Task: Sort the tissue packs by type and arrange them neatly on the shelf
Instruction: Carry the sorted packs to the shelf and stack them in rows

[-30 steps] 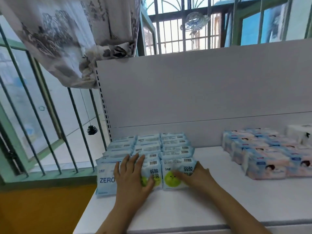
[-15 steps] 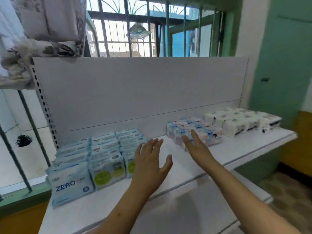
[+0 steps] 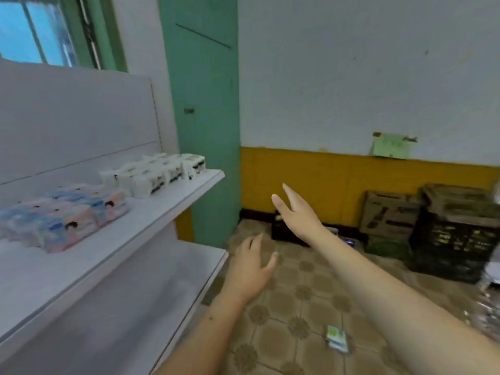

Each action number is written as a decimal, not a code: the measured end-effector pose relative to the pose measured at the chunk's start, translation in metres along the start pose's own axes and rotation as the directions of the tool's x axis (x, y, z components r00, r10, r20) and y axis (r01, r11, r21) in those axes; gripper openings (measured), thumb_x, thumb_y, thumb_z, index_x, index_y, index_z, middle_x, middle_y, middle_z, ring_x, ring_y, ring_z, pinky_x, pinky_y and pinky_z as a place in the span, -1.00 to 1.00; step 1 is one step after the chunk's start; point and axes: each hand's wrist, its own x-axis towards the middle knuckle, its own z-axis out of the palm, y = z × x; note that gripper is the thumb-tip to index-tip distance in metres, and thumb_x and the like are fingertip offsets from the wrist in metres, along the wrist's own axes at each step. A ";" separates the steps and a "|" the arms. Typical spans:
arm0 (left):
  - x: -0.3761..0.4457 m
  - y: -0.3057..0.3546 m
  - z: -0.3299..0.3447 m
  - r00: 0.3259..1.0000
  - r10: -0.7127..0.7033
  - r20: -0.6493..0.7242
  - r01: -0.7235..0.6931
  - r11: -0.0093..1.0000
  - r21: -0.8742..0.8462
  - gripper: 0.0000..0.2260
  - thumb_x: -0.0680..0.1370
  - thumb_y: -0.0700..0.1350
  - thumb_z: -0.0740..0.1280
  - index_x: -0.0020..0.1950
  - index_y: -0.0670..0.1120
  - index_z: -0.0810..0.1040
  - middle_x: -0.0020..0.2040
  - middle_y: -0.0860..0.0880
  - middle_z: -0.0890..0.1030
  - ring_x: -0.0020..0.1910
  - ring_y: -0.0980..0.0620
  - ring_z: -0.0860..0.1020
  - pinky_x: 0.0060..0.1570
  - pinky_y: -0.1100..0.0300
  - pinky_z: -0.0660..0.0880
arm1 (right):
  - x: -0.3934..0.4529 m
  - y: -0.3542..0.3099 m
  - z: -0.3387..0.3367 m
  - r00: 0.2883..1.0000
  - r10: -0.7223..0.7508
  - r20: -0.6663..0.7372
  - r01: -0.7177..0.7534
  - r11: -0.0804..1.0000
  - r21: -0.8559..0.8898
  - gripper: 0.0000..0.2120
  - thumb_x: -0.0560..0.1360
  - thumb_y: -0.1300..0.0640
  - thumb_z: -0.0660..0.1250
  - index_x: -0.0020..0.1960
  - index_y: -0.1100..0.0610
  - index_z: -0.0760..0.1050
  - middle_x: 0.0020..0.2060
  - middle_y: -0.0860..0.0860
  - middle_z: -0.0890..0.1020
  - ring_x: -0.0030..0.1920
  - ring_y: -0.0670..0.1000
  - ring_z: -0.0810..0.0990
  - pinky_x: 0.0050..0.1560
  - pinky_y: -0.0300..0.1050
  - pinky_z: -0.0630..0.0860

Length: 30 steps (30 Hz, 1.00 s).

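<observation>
Both hands empty, fingers spread: left hand (image 3: 250,269), right hand (image 3: 299,212) over floor; tissue packs (image 3: 65,212) on shelf (image 3: 151,209).

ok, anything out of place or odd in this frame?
Yes: one small green-and-white tissue pack lies alone on the patterned floor tiles, off the white shelf. Pink-and-blue packs and white packs sit grouped there. Both hands are empty.

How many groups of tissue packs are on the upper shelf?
2: pink-blue packs at the left, white packs further right near the shelf end. More may lie beyond the left edge.
</observation>
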 end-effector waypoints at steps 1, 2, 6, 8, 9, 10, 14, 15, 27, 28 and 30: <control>0.011 0.012 0.018 1.000 0.012 0.025 -0.012 1.000 0.007 -0.40 0.60 0.24 0.15 0.58 0.03 0.17 0.53 0.01 0.27 0.48 0.02 0.27 0.45 0.05 0.30 | 0.004 0.022 -0.017 0.999 0.023 -0.025 -0.023 1.000 0.006 -0.27 0.57 -0.35 0.01 0.61 0.00 -0.01 0.58 -0.07 0.08 0.56 -0.03 0.06 0.50 -0.05 0.05; 0.022 0.024 0.037 0.999 0.027 0.044 -0.028 0.999 0.018 -0.41 0.61 0.24 0.15 0.58 0.02 0.17 0.53 0.01 0.27 0.48 0.01 0.27 0.44 0.06 0.31 | 0.009 0.044 -0.033 0.998 0.042 -0.046 -0.042 0.999 0.011 -0.27 0.57 -0.35 0.01 0.61 0.00 -0.01 0.58 -0.07 0.08 0.56 -0.03 0.06 0.50 -0.05 0.05; 0.081 0.074 0.119 0.989 0.024 0.144 -0.030 0.999 0.035 -0.41 0.61 0.24 0.13 0.58 0.02 0.17 0.52 0.02 0.26 0.47 -0.02 0.26 0.43 0.03 0.31 | 0.041 0.137 -0.091 0.985 0.136 -0.101 -0.132 0.990 0.044 -0.27 0.57 -0.35 0.02 0.60 0.01 0.01 0.58 -0.06 0.10 0.56 -0.01 0.07 0.50 -0.03 0.08; 0.114 0.098 0.163 0.979 0.001 0.202 -0.008 0.999 0.035 -0.40 0.60 0.24 0.14 0.58 0.03 0.17 0.53 0.02 0.26 0.48 -0.03 0.26 0.44 0.03 0.30 | 0.059 0.184 -0.116 0.977 0.184 -0.104 -0.180 0.983 0.047 -0.27 0.57 -0.36 0.01 0.60 0.00 0.01 0.58 -0.06 0.11 0.56 0.00 0.09 0.50 -0.01 0.10; 0.129 0.108 0.184 0.973 -0.011 0.230 0.002 0.999 0.037 -0.40 0.60 0.23 0.15 0.58 0.03 0.17 0.53 0.01 0.26 0.48 -0.04 0.27 0.44 0.02 0.31 | 0.067 0.207 -0.127 0.972 0.214 -0.098 -0.211 0.976 0.044 -0.27 0.57 -0.36 0.01 0.60 0.00 0.01 0.57 -0.06 0.12 0.55 0.01 0.12 0.51 0.01 0.12; 0.144 0.118 0.203 0.967 -0.019 0.253 0.010 0.999 0.034 -0.42 0.60 0.21 0.17 0.57 0.03 0.18 0.52 0.00 0.27 0.47 -0.04 0.29 0.43 0.03 0.32 | 0.073 0.230 -0.137 0.964 0.248 -0.093 -0.245 0.969 0.038 -0.27 0.56 -0.37 0.01 0.60 0.00 0.02 0.57 -0.05 0.12 0.54 0.02 0.14 0.51 0.03 0.15; 0.186 0.138 0.271 0.938 -0.014 0.345 0.018 1.000 -0.006 -0.48 0.61 0.13 0.21 0.54 0.01 0.24 0.48 0.00 0.30 0.42 -0.04 0.34 0.35 0.12 0.32 | 0.090 0.314 -0.161 0.924 0.373 -0.084 -0.370 0.928 0.046 -0.30 0.59 -0.33 0.02 0.59 0.03 0.06 0.55 -0.04 0.18 0.52 0.03 0.19 0.46 -0.03 0.19; 0.193 0.137 0.287 0.927 -0.019 0.374 0.022 1.000 -0.002 -0.46 0.60 0.15 0.22 0.54 0.01 0.23 0.49 -0.02 0.30 0.42 -0.05 0.34 0.37 0.10 0.33 | 0.093 0.333 -0.163 0.911 0.404 -0.080 -0.401 0.915 0.054 -0.32 0.60 -0.31 0.03 0.59 0.05 0.08 0.55 -0.03 0.20 0.52 0.03 0.20 0.45 -0.06 0.19; 0.305 0.035 0.475 0.748 -0.140 0.649 0.065 0.988 0.139 -0.39 0.59 0.19 0.19 0.57 -0.03 0.20 0.45 -0.07 0.36 0.34 -0.08 0.42 0.29 0.02 0.43 | 0.143 0.555 -0.082 0.650 0.760 0.018 -0.758 0.647 0.078 -0.32 0.59 -0.30 0.05 0.57 0.07 0.13 0.48 0.07 0.33 0.43 0.11 0.36 0.44 0.06 0.28; 0.318 0.021 0.492 0.727 -0.158 0.668 0.067 0.985 0.160 -0.40 0.59 0.18 0.20 0.57 -0.04 0.20 0.44 -0.07 0.37 0.36 -0.09 0.40 0.30 0.04 0.41 | 0.150 0.573 -0.070 0.610 0.792 0.021 -0.790 0.606 0.088 -0.33 0.60 -0.27 0.08 0.56 0.10 0.15 0.47 0.08 0.34 0.43 0.12 0.37 0.44 0.06 0.29; 0.341 -0.006 0.522 0.666 -0.188 0.722 0.075 0.980 0.186 -0.41 0.59 0.17 0.21 0.56 -0.04 0.21 0.45 -0.09 0.36 0.38 -0.10 0.38 0.32 0.07 0.38 | 0.165 0.610 -0.047 0.525 0.850 0.042 -0.849 0.519 0.100 -0.36 0.61 -0.23 0.10 0.56 0.11 0.17 0.46 0.09 0.37 0.41 0.13 0.39 0.43 0.06 0.29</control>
